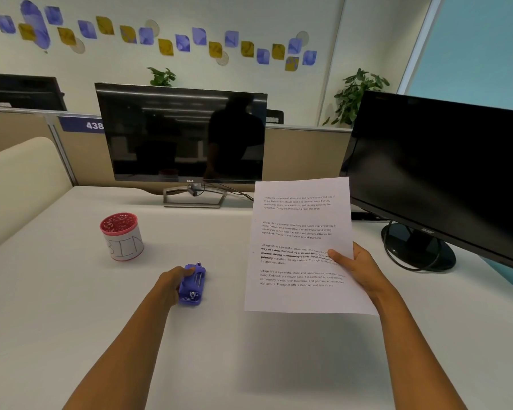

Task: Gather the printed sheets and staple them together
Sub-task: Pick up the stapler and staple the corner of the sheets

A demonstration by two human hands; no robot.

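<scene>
White printed sheets (296,220) with black paragraphs of text are held up above the desk, right of centre. My right hand (359,270) grips them at their lower right edge, thumb on the front. I cannot tell how many sheets are in the stack. A small purple stapler (193,284) lies on the white desk left of the sheets, its metal parts facing up. My left hand (172,284) is closed around the stapler's left side.
A red-rimmed cup labelled "BIN" (122,236) stands on the desk (71,306) at the left. A Dell monitor (181,134) stands at the back centre, and a second black monitor (444,173) with its round base (418,250) and cables at the right.
</scene>
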